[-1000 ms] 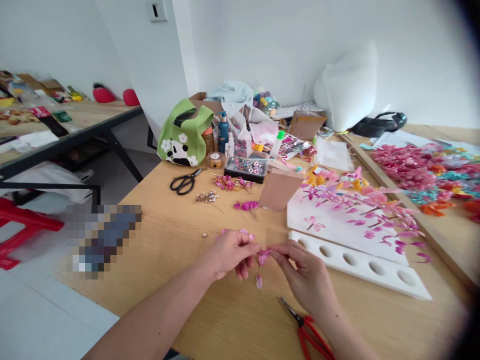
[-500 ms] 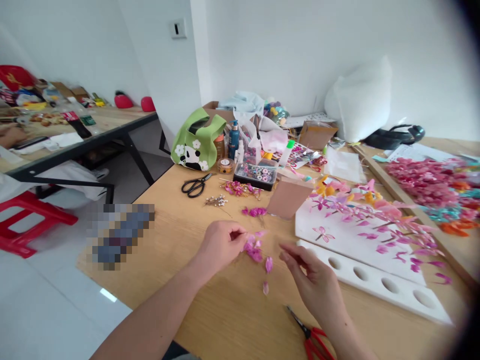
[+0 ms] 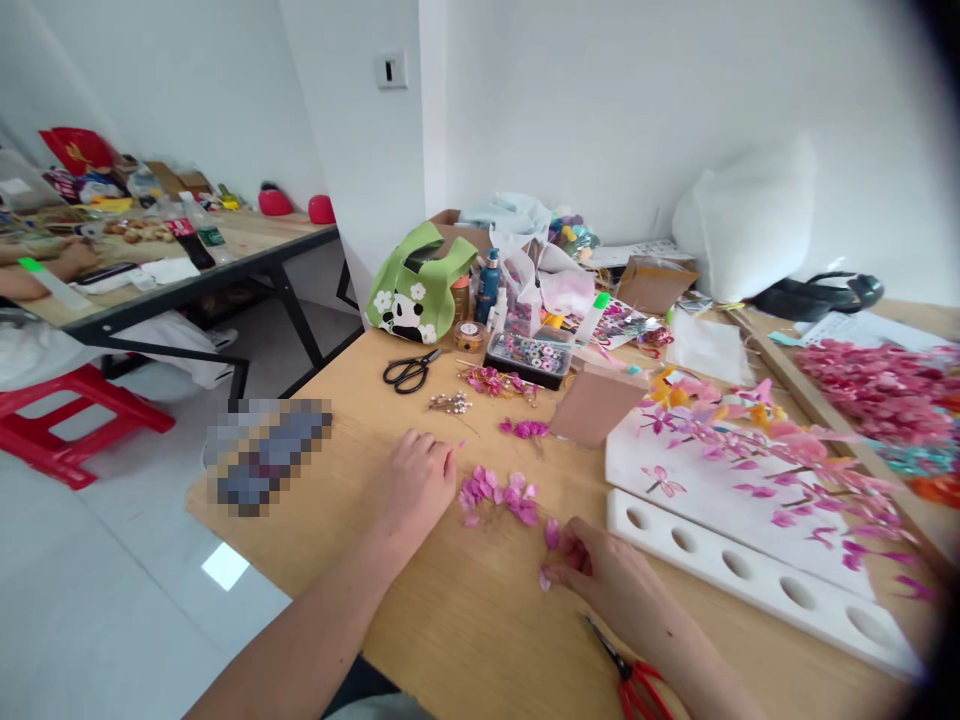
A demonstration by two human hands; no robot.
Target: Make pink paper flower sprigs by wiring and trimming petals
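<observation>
The left hand (image 3: pixel 417 482) rests knuckles-up on the table (image 3: pixel 480 640), fingers loosely curled and holding nothing; its fingertips lie just beside the petal cluster (image 3: pixel 501 496), which sits at the hand's 3 o'clock. The cluster is a loose heap of magenta petals lying flat on the wood, free of both hands.

The right hand (image 3: pixel 611 578) lies at the cluster's 5 o'clock. Its fingers are drawn narrow at two loose petals (image 3: pixel 550 545) — one just above the fingertips, one at them. Whether a petal is actually pinched cannot be told.

Red scissors (image 3: pixel 634 680) lie at the right hand's 6 o'clock, partly under the wrist. A white foam strip (image 3: pixel 757 585) with round holes lies at the hand's 3 o'clock; above it, a white board (image 3: pixel 697 480) carries pink and purple flower stems.

At the cluster's 12 o'clock lies a small flower bunch (image 3: pixel 527 428), with a brown card (image 3: pixel 594 408) to its right. Further at 12 o'clock: black scissors (image 3: pixel 409 370), a bead tray (image 3: pixel 531 358) and a green panda bag (image 3: pixel 418 285).

At 10 o'clock, on a separate table, another person's arm (image 3: pixel 37 272) rests — well apart from the work.
</observation>
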